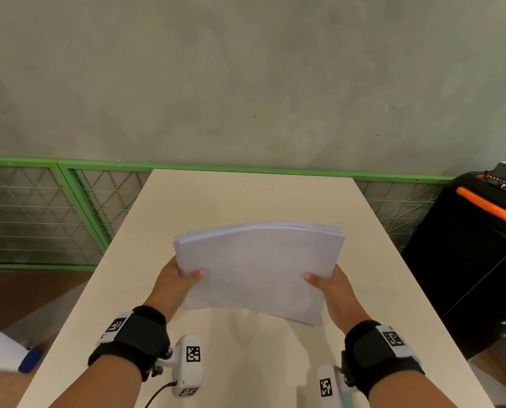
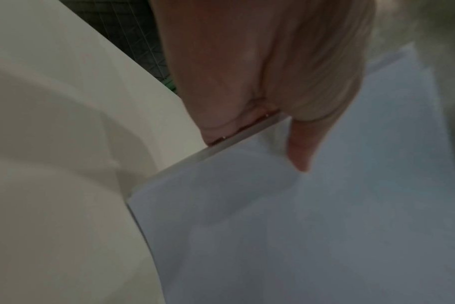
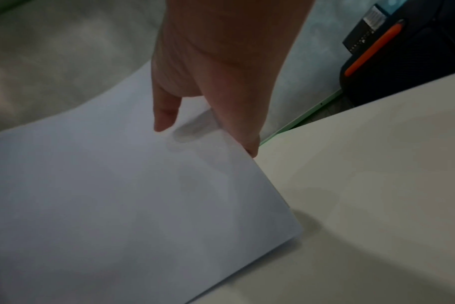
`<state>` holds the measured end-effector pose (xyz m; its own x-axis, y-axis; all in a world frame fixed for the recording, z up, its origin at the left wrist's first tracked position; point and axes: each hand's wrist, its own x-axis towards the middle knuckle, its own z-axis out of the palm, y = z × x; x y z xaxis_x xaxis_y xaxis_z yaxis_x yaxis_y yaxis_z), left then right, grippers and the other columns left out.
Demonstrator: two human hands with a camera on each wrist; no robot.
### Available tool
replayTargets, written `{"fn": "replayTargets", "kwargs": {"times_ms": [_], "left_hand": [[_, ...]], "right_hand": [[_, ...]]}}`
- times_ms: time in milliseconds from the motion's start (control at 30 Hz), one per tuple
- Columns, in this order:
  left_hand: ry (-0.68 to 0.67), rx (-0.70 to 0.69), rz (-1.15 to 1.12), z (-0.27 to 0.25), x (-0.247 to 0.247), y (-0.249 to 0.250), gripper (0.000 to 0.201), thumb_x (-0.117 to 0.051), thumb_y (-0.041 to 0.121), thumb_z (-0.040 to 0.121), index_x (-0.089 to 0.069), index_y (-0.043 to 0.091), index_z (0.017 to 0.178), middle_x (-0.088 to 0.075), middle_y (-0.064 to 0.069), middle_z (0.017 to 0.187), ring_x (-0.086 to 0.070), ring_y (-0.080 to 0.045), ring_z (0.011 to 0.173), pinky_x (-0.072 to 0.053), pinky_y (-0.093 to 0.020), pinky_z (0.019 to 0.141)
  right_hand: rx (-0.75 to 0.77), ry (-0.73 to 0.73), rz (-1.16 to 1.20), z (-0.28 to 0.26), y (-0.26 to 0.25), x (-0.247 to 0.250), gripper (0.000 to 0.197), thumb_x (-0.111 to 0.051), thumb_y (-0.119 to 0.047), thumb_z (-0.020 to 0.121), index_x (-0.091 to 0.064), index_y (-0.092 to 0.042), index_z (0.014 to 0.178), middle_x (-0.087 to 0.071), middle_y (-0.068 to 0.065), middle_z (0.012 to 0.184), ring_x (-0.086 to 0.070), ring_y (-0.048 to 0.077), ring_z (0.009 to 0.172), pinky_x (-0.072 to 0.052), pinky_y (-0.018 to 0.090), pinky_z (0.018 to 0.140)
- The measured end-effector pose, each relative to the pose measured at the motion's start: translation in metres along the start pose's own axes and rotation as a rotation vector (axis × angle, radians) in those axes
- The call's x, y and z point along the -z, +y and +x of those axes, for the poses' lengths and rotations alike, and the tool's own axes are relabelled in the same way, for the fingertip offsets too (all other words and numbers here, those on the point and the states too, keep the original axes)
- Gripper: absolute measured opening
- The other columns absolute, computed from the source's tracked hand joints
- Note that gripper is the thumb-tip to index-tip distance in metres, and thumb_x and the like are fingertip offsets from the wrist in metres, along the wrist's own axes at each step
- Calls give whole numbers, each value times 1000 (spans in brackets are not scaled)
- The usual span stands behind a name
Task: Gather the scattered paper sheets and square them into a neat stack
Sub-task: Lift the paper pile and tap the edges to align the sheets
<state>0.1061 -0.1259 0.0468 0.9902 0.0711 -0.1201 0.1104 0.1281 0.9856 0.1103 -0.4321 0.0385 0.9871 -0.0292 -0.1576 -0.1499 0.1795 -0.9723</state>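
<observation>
A stack of white paper sheets (image 1: 257, 269) is held up over the middle of the beige table (image 1: 245, 198), bowed slightly and tilted toward me. My left hand (image 1: 181, 278) grips its left edge, thumb on top and fingers underneath. My right hand (image 1: 331, 285) grips the right edge the same way. In the left wrist view the paper stack (image 2: 299, 226) shows a fairly even side edge under my left hand (image 2: 260, 92). In the right wrist view my right hand (image 3: 208, 82) pinches the paper stack (image 3: 130, 195), whose lower corner hangs just above the tabletop. The sheets' far edges fan a little.
A black case with an orange handle (image 1: 481, 260) stands to the right of the table. A green mesh fence (image 1: 54, 213) runs behind and to the left. A blue object (image 1: 29, 360) lies low at the left edge. Behind is a grey wall (image 1: 245, 69).
</observation>
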Motion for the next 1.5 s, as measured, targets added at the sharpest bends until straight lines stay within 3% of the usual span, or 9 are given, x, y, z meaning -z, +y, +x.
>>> {"fn": "replayTargets", "kwargs": {"times_ms": [167, 333, 500, 700, 900, 1033, 1200, 1400, 1500], "left_hand": [[50, 6, 64, -2, -2, -2, 28, -64, 4, 80, -57, 15, 105, -65, -8, 99, -60, -29, 96, -48, -31, 74], [67, -80, 4, -10, -8, 17, 29, -70, 19, 68, -60, 20, 95, -66, -3, 94, -62, -18, 85, -50, -23, 66], [74, -128, 16, -9, -6, 23, 72, -74, 39, 46, -58, 14, 110, -67, -2, 100, -64, -15, 87, -51, -21, 66], [98, -123, -7, -11, -7, 20, 68, -78, 30, 47, -56, 14, 109, -65, -2, 97, -62, -15, 86, -50, -9, 55], [86, -26, -41, -9, -9, 12, 81, -78, 37, 41, -56, 14, 116, -67, -4, 105, -64, -17, 93, -50, -23, 70], [98, -17, -39, -10, -10, 14, 54, -81, 17, 60, -56, 17, 109, -65, -2, 99, -62, -19, 91, -48, -23, 69], [140, -18, 18, -13, -12, 15, 20, -62, 3, 83, -61, 21, 90, -66, -2, 91, -61, -21, 82, -48, -25, 65], [197, -97, -11, -16, -17, 28, 22, -71, 17, 72, -61, 21, 91, -66, -1, 91, -62, -17, 81, -47, -24, 66], [222, -149, -26, -14, -19, 36, 37, -66, 34, 67, -58, 19, 100, -64, -1, 94, -60, -16, 82, -46, -26, 67]], "right_hand": [[-11, 91, 24, -8, 4, -1, 40, -71, -13, 69, -62, -7, 108, -67, 17, 110, -62, 39, 104, -51, 40, 81], [65, 123, 23, -11, -12, -6, 19, -63, -1, 80, -64, -12, 96, -68, 7, 92, -65, 22, 82, -51, 24, 64], [136, 128, 8, -11, -15, -7, 48, -76, -18, 63, -61, -6, 107, -68, 8, 94, -68, 4, 71, -51, 14, 58], [160, 91, 66, -9, -8, -5, 69, -76, -8, 64, -44, -9, 126, -62, 1, 101, -66, 3, 81, -51, 13, 64], [79, 35, 63, -8, -9, -11, 99, -80, -34, 41, -40, -19, 130, -62, -2, 109, -60, 10, 99, -47, 24, 79], [59, 38, 5, -11, -8, -13, 82, -84, -27, 48, -50, -20, 123, -67, -4, 106, -64, 13, 101, -51, 23, 77], [47, 137, -28, -14, -10, -18, 12, -67, -10, 80, -65, -12, 91, -68, 11, 92, -61, 29, 88, -49, 31, 73], [121, 112, 6, -14, -21, -21, 12, -60, -11, 86, -63, -14, 97, -67, 6, 93, -62, 19, 83, -51, 21, 65], [180, 92, 20, -8, -24, -21, 51, -74, -36, 70, -57, -14, 113, -66, 5, 104, -64, 16, 89, -53, 19, 63]]}}
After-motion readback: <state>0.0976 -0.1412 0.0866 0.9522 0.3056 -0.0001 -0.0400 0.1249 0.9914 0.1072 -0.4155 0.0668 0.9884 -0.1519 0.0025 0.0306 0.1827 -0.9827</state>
